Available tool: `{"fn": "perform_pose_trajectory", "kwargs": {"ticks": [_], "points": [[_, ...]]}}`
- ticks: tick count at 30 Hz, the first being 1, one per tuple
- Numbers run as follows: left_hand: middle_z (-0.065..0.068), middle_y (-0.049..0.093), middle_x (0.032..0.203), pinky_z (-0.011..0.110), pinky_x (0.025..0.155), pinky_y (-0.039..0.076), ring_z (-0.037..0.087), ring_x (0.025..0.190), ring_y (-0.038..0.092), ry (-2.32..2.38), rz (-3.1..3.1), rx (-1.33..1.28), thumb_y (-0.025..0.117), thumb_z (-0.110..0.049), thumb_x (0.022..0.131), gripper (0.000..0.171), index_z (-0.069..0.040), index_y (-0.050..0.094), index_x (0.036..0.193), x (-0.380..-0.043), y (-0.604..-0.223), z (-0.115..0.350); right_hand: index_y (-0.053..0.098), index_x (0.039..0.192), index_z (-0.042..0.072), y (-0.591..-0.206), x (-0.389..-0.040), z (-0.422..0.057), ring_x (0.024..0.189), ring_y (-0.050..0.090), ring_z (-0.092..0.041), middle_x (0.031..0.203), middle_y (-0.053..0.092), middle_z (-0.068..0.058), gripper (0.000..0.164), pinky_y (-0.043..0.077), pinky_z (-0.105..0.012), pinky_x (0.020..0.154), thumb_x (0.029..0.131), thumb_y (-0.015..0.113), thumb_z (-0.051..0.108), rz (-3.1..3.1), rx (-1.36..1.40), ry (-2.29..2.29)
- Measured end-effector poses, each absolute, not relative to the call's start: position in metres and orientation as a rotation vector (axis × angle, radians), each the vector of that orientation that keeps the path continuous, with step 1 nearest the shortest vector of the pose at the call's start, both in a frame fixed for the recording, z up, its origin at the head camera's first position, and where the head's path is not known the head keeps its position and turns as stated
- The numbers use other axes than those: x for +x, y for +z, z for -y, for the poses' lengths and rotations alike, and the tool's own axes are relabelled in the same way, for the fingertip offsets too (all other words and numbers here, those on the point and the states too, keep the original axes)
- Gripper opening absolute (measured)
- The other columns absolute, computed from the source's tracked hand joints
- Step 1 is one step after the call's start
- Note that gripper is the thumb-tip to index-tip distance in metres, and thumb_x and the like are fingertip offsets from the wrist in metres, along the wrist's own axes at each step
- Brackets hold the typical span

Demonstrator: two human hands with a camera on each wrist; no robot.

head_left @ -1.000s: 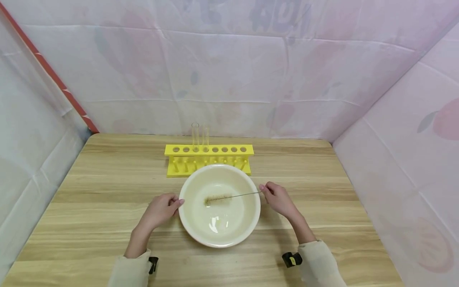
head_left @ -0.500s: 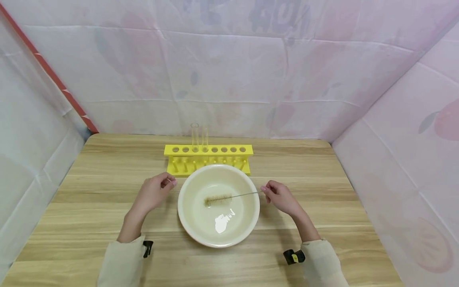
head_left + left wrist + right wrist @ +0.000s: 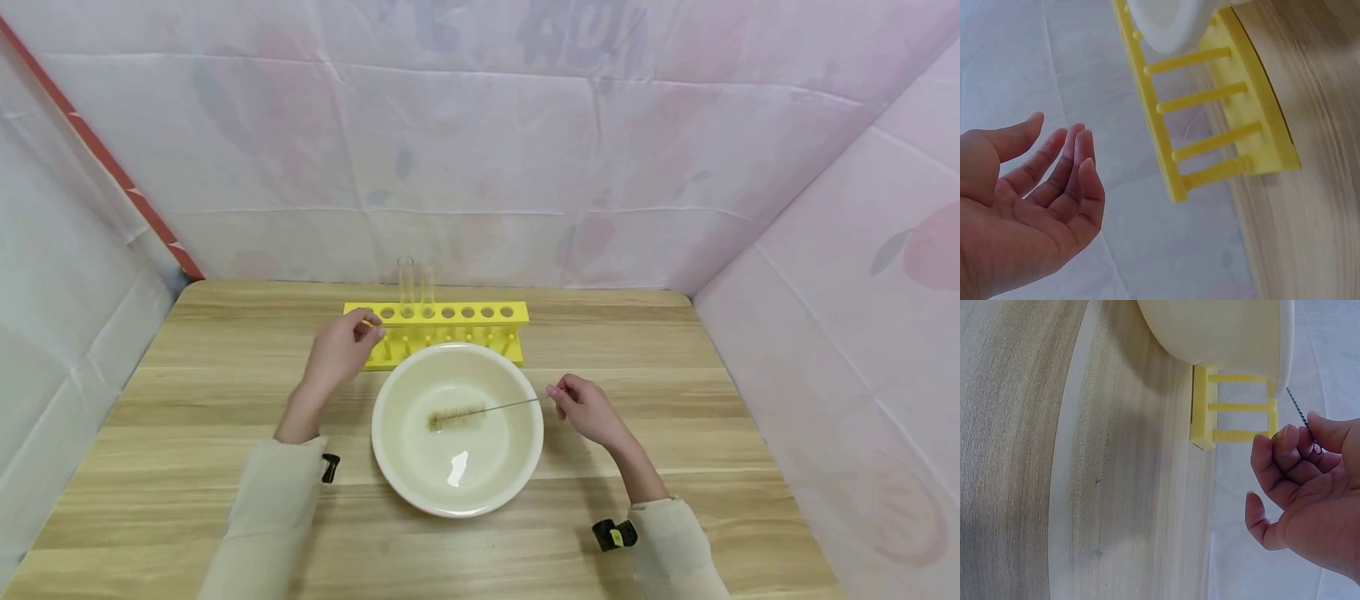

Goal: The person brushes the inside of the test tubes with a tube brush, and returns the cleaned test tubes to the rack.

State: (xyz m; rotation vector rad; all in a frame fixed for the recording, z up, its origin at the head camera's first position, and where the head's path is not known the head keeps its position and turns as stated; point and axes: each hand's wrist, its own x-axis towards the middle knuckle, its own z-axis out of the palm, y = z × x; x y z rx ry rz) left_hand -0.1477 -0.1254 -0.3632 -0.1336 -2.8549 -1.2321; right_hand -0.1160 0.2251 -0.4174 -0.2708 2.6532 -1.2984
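My right hand pinches the twisted wire handle of a test tube brush between thumb and fingers, just right of the basin's rim. The brush's tan bristle head lies inside a cream basin with shiny water at its bottom. My left hand, holding nothing, hovers at the left end of a yellow test tube rack, its fingers loosely bent. In the left wrist view that hand is apart from the rack. Two clear test tubes stand upright in neighbouring holes of the rack.
The basin stands in front of the rack and hides part of its base. All rests on a wood-grain table. Pale printed cloth walls rise behind the table and on both sides.
My left hand has let go of the basin's left rim and moved forward to the rack's left end. The right hand and the brush have stayed nearly still.
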Motion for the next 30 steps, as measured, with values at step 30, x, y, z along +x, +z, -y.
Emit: {"fn": "perform_pose_trajectory", "kwargs": {"ticks": [30], "points": [[0.018, 0.058, 0.105, 0.036, 0.07, 0.045, 0.031, 0.087, 0.055, -1.373, 2.959, 0.072, 0.057, -0.015, 0.09, 0.034, -0.001, 0.054, 0.121, -0.21, -0.372, 0.098, 0.052, 0.076, -0.001, -0.417, -0.113, -0.225, 0.049, 0.038, -0.014, 0.058, 0.052, -0.007, 0.027, 0.031, -0.024, 0.046, 0.094, 0.052, 0.019, -2.642, -0.244, -1.259]]}}
